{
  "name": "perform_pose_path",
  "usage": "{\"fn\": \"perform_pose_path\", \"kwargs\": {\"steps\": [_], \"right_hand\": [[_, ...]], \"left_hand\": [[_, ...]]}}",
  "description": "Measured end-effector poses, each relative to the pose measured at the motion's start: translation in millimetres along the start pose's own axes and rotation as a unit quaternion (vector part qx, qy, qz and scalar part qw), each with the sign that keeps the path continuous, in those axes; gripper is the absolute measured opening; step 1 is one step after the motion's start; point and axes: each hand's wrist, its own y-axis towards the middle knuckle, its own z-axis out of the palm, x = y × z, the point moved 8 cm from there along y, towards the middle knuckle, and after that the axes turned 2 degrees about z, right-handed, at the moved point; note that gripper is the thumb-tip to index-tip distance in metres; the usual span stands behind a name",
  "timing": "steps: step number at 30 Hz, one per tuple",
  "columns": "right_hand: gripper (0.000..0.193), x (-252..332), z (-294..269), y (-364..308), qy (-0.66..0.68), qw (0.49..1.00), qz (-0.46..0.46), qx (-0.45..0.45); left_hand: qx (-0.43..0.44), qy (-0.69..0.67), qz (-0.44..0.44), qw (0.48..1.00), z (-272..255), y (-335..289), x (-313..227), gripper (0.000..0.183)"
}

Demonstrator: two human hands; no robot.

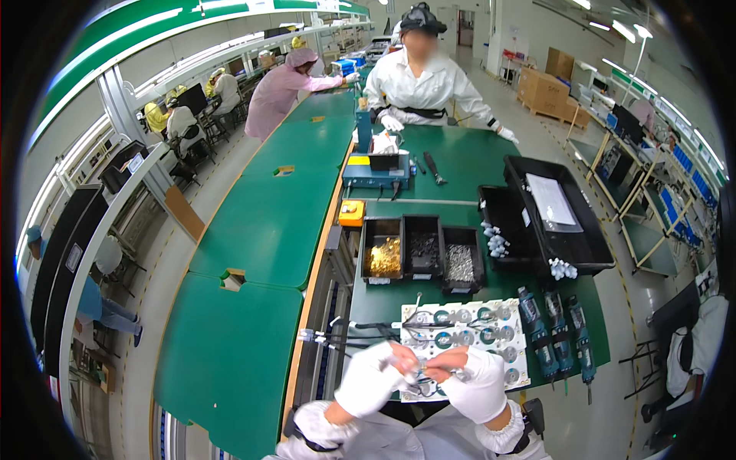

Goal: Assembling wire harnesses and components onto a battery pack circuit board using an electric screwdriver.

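Both my hands wear white gloves and meet over the near edge of a white foam tray (502, 310) with round parts set in it. My left hand (372, 379) and my right hand (475, 383) pinch a small silvery part (420, 374) between their fingertips. Thin black wires lie on the tray just beyond the fingers. Three black bins stand behind the tray: one with gold pieces (383, 257), one with dark pieces (423, 249), one with silvery screws (460, 263).
Three blue-handled electric screwdrivers (558, 337) lie right of the tray. A large black tray (563, 245) with a paper sheet sits at the back right. A person in white works across the green table (261, 222); others sit along the left line.
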Motion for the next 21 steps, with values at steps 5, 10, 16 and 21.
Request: {"fn": "perform_pose_path", "kwargs": {"steps": [5, 10, 16, 21], "right_hand": [[0.016, -4.5, 0.1, -25.8, -0.008, 1.000, -0.022, -0.004], [0.023, -13.8, -3.0, -23.7, 0.012, 1.000, -0.009, 0.006], [0.024, -14.1, -0.5, -25.8, 0.015, 0.999, -0.034, 0.038], [0.019, -9.2, 3.7, -32.3, -0.061, 0.997, -0.047, 0.007]], "left_hand": [[-0.018, -0.073, -0.096, 0.993, 25.2, -28.5, 18.6, 0.023], [0.014, -0.031, -0.104, 0.994, 25.1, -27.9, 25.0, 0.019], [0.052, -0.072, -0.160, 0.983, 22.1, -26.6, 33.8, 0.021], [0.068, -0.078, -0.107, 0.989, 22.6, -22.2, 29.2, 0.020]]}}
